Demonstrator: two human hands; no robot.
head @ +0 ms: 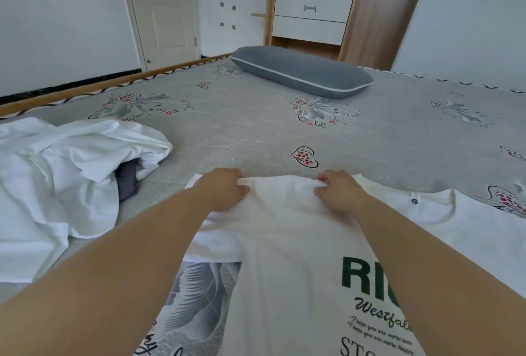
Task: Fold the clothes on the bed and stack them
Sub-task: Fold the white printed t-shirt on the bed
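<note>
Both arms are reaching out over the bed [256, 128], and the white T-shirt [284, 270] with the dark green lettering is lying right in front of the person, at the near edge of that bed. The left hand [225, 190] is pinching the shirt's far edge, fingers curled over a bunched fold of the fabric. The right hand [338, 190] is gripping the same far edge just beside it, thumb and fingers closing on the cloth. Between the two hands the fabric is gathering into a soft ridge.

Left of the T-shirt, a heap of white clothes [71, 173] is sitting rumpled on the bed, with a dark grey garment [128, 182] peeking out from under it. Right of the T-shirt, and touching it, another white garment [461, 221] with a small round dark logo is lying flat. Well beyond the T-shirt, at the far side of the bed, a grey pillow [301, 71] is resting. Behind that, a wooden cabinet [310, 14] with white drawers is standing against the wall, and a white door [162, 8] is showing to its left.
</note>
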